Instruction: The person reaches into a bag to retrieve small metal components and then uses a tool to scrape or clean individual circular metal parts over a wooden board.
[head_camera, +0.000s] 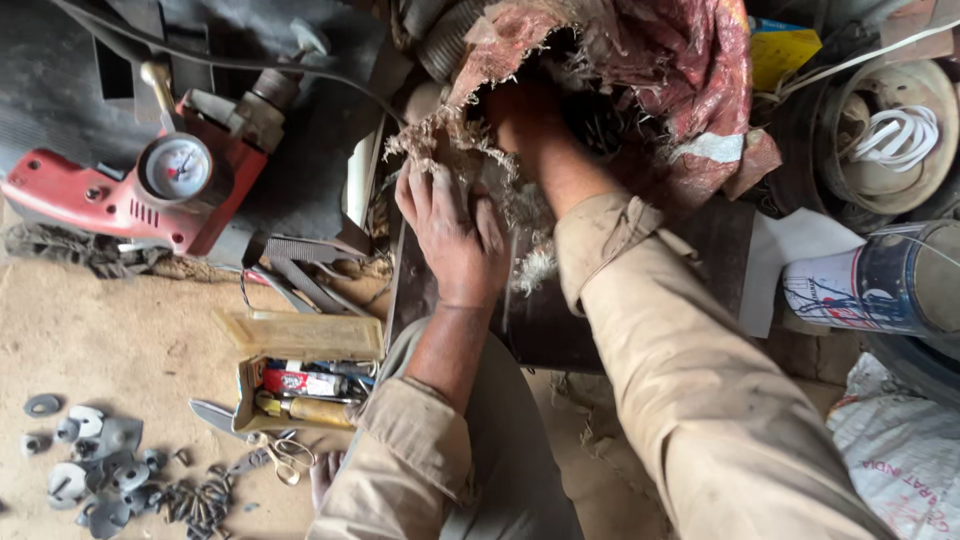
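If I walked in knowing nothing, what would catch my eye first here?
Most likely the torn reddish sack at top centre: the right hand is thrust into its frayed mouth while the left hand lies flat on the sack's ragged edge. Next, the red tool with a round gauge at upper left. At lower left, an open box of small items sits beside scattered metal washers on the sandy floor.

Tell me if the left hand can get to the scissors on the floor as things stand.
Probably yes. The left hand only rests on the frayed sack, holding nothing, and the scissors lie uncovered on the floor by the left elbow, beside the open box; nothing blocks the way.
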